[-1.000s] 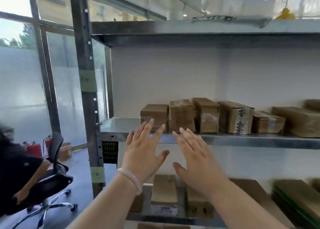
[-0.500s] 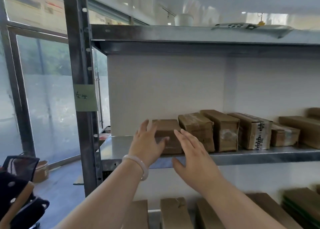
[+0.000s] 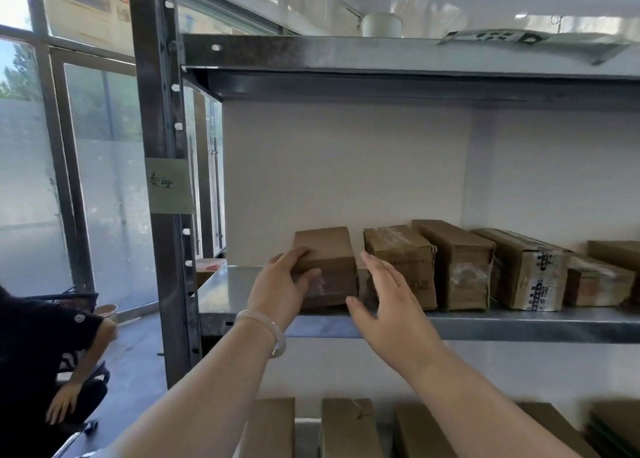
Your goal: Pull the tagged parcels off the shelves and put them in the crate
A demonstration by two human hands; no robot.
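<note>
Now left hand grips parcel; right hand outstretched.

Brown cardboard parcels stand side by side on the shelf; the leftmost parcel stands slightly apart.

On the steel upright you'll find a green note with two handwritten characters, seemingly 泰安. Right of the upright, the fourth parcel and the top-shelf packet carry print too blurred to read.
</note>
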